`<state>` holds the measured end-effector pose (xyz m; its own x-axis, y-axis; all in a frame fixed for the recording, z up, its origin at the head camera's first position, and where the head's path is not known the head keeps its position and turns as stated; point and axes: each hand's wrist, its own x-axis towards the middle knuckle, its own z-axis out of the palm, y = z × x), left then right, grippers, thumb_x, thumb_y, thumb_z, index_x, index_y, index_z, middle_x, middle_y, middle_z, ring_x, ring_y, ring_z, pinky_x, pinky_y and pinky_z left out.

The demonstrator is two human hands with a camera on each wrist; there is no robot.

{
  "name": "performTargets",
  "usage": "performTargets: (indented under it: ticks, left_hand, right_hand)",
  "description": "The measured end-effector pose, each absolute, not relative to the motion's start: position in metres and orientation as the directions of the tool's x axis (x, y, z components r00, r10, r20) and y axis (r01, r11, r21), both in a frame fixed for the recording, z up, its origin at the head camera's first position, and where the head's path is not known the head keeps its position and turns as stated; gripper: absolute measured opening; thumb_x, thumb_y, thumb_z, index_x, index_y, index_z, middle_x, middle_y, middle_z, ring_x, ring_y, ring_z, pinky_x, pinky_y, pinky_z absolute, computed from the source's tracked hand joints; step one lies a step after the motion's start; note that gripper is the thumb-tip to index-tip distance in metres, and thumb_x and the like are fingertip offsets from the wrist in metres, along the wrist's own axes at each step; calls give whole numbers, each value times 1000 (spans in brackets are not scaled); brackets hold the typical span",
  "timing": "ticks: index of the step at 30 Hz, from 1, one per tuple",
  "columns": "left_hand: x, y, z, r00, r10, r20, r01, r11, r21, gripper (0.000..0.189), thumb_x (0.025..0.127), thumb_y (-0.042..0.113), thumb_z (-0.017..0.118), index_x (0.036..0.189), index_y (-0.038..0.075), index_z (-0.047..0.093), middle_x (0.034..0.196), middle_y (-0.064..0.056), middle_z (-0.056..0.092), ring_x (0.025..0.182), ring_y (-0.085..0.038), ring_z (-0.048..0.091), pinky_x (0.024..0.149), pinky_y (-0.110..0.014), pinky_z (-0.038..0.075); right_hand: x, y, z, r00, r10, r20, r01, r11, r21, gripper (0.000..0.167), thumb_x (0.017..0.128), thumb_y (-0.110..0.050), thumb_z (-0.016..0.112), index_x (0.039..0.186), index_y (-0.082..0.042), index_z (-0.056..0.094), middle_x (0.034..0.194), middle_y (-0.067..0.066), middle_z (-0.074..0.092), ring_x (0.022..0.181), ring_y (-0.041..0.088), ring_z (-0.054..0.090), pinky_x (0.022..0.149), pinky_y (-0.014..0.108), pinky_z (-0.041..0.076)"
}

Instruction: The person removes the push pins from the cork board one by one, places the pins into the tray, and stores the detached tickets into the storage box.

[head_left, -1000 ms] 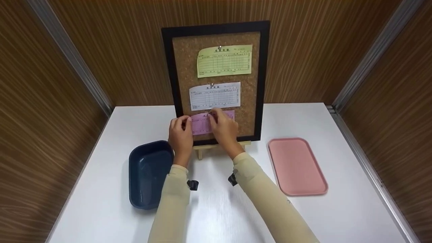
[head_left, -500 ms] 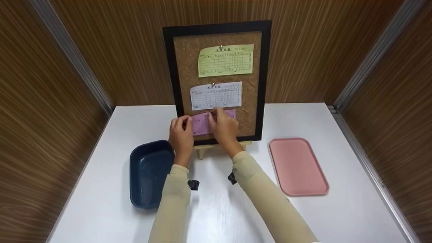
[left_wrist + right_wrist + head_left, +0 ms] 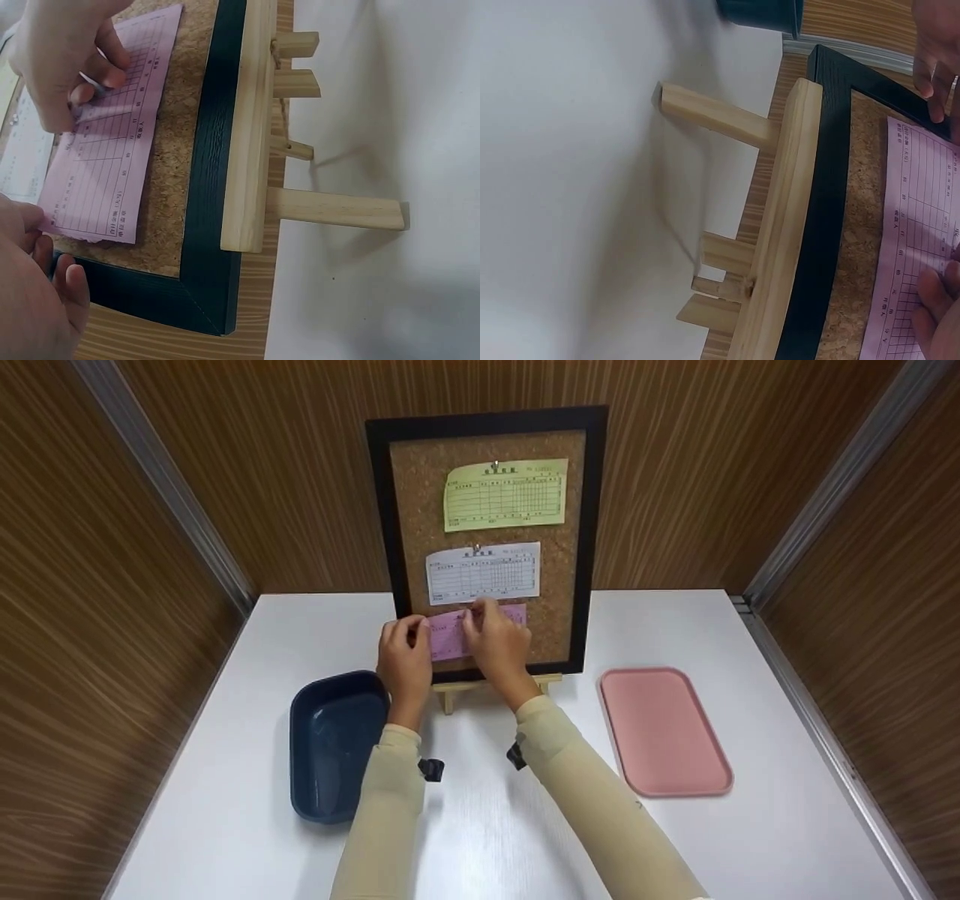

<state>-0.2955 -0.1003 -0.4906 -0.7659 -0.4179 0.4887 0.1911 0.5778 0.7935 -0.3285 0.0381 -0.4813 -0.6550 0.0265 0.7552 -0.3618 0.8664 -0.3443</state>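
A pink printed slip (image 3: 448,636) lies against the lower part of a cork board (image 3: 551,630). My left hand (image 3: 405,660) pinches its upper left corner between thumb and forefinger. At the middle of the slip's top edge, my right hand (image 3: 499,643) has thumb and forefinger brought together on a pushpin, which the fingers mostly hide. The left wrist view shows the right hand's other fingers curled over the pink slip (image 3: 112,161). Higher on the board hang a white slip (image 3: 484,575) and a yellow-green slip (image 3: 506,499), each pinned at the top.
The board's black frame (image 3: 592,547) leans on a small wooden easel (image 3: 251,150). To the left stands a deep navy tub (image 3: 300,757), beside the left forearm. A flat pink tray (image 3: 667,735) lies on the right of the white table (image 3: 480,825). Wood-patterned walls enclose three sides.
The whole head view has shifted very slightly, so the board appears a little further right. Both hands keep their places on the pink slip.
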Motion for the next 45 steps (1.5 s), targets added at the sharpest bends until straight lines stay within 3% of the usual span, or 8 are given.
performTargets:
  ticks: [11,20,29,45]
  left_hand:
    - [-294,-100,-488,-776,-428,463,157,580,799,24,101,33,62,108,14,74,107,-4,65,102,-19,61,83,-37,49]
    - [-294,-102,-489,-774,-430,465,158,580,799,23,101,34,62,107,15,74,106,-3,64,100,-18,61,80,-37,49]
    - [-294,-101,-490,-778,-424,464,162,579,799,24,101,35,62,108,15,73,106,-3,64,100,-18,61,81,-37,50]
    - [-294,-99,-488,-773,-436,461,144,587,797,24,101,36,62,107,16,74,106,-3,65,100,-17,62,80,-36,50]
  right_hand:
    - [-331,37,-485,-638,24,770,-360,874,-325,14,93,-27,67,95,-13,64,70,0,70,48,18,56,46,40,43]
    - [-330,36,-483,-676,26,737,-351,868,-353,17,94,-30,67,97,-13,64,69,1,70,50,19,56,48,41,43]
    - [-329,34,-482,-672,26,740,-331,883,-332,16,94,-28,66,96,-13,64,67,1,68,49,18,53,47,40,41]
    - [-331,36,-486,-588,34,808,-317,910,-269,13,90,-26,68,91,-13,65,65,1,68,45,19,54,44,39,41]
